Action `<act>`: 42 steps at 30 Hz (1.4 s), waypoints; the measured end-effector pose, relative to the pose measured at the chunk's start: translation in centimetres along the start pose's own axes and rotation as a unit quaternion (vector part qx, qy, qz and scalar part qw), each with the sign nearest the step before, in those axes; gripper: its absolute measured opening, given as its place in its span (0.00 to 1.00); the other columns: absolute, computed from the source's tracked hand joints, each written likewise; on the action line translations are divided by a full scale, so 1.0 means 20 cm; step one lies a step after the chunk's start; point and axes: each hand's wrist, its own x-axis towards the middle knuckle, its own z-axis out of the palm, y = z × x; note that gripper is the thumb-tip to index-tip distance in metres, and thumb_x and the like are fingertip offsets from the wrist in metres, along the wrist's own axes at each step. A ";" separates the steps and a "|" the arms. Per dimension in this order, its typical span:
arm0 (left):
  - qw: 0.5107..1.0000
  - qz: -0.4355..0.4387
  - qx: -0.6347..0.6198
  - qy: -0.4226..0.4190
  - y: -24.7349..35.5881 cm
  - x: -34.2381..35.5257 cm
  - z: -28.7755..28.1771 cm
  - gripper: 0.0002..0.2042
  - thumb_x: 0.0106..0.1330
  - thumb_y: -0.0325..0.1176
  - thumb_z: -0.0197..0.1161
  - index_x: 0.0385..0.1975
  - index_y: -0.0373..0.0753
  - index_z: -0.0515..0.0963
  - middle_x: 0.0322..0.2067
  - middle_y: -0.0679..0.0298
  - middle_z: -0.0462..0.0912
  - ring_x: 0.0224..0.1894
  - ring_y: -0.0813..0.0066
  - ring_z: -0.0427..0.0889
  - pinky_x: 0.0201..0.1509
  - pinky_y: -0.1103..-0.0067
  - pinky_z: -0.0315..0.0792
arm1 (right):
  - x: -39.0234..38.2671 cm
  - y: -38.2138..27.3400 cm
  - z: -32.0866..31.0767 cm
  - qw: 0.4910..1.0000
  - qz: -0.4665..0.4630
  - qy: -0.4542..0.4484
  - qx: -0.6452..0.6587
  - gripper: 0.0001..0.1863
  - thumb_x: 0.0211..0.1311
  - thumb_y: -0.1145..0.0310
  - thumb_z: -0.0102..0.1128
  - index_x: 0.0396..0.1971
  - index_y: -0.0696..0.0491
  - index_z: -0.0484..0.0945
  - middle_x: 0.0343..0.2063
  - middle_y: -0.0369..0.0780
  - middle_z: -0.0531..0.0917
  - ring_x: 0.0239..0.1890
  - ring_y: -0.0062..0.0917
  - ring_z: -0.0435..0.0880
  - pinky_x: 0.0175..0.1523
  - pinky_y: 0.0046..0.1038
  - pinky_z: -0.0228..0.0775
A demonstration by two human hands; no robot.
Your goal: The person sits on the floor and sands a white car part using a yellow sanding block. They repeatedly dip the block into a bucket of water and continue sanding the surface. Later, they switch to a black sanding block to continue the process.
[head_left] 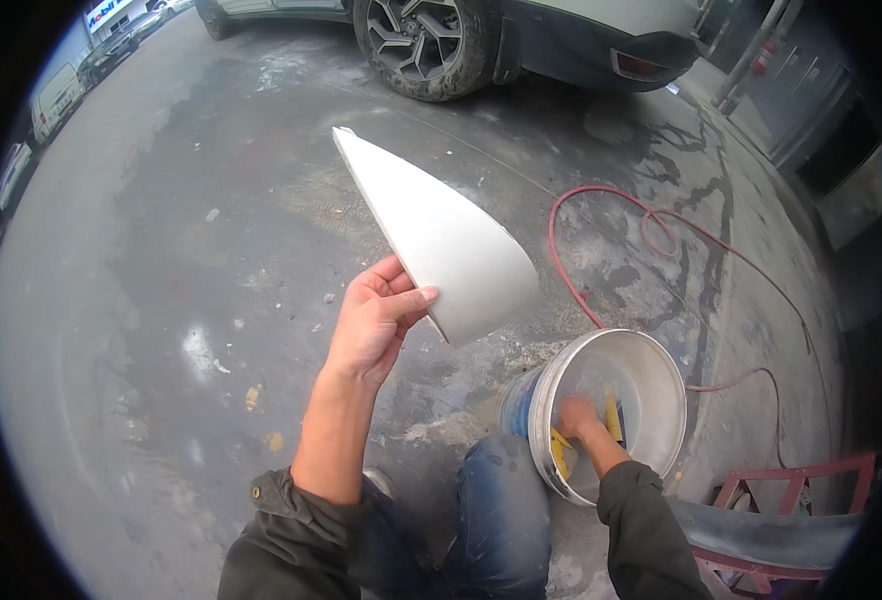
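My left hand (373, 315) grips a white, curved, pointed panel (446, 235) by its lower left edge, thumb on the smooth face and fingers behind. The panel is tilted, its narrow tip up and to the left, its broad rounded end toward the bucket. To the right, my right hand (578, 416) is down inside a white bucket (669, 365). Its fingers point away from view, so what they hold, if anything, is hidden. Beside that hand in the bucket are a yellow object (561, 453) and a yellow, dark-edged strip (614, 415).
A red hose (553, 235) loops over the stained concrete floor (211, 290) beyond the bucket. Farther off stands a white car with a muddy wheel (426, 45). A dark red metal frame (801, 472) is at the lower right. My jean-clad knee (501, 510) is close against the bucket.
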 end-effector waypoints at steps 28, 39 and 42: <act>0.985 0.047 0.163 0.019 -0.13 0.07 0.25 0.21 0.67 0.26 0.64 0.60 0.27 0.76 0.45 0.59 0.89 0.44 0.78 0.85 0.54 0.80 0.74 | -0.38 0.53 -0.11 0.895 0.060 0.252 0.363 0.28 0.59 0.57 0.74 0.55 0.59 0.81 0.51 0.49 0.84 0.54 0.41 0.83 0.60 0.38 0.74; 0.972 0.071 0.219 0.048 -0.13 0.05 0.29 0.19 0.70 0.32 0.66 0.57 0.29 0.79 0.43 0.58 0.89 0.45 0.77 0.86 0.55 0.80 0.73 | -0.21 0.17 -0.34 0.953 -0.020 0.155 0.261 0.50 0.53 0.43 0.73 0.68 0.61 0.67 0.68 0.53 0.70 0.71 0.46 0.66 0.72 0.50 0.58; 0.970 0.070 0.229 0.044 -0.13 0.03 0.27 0.20 0.69 0.31 0.67 0.57 0.28 0.78 0.43 0.57 0.89 0.45 0.76 0.86 0.56 0.80 0.73 | -0.25 -0.10 -0.35 0.991 -0.035 0.078 0.105 0.57 0.53 0.42 0.72 0.72 0.64 0.57 0.72 0.54 0.63 0.76 0.47 0.58 0.74 0.62 0.43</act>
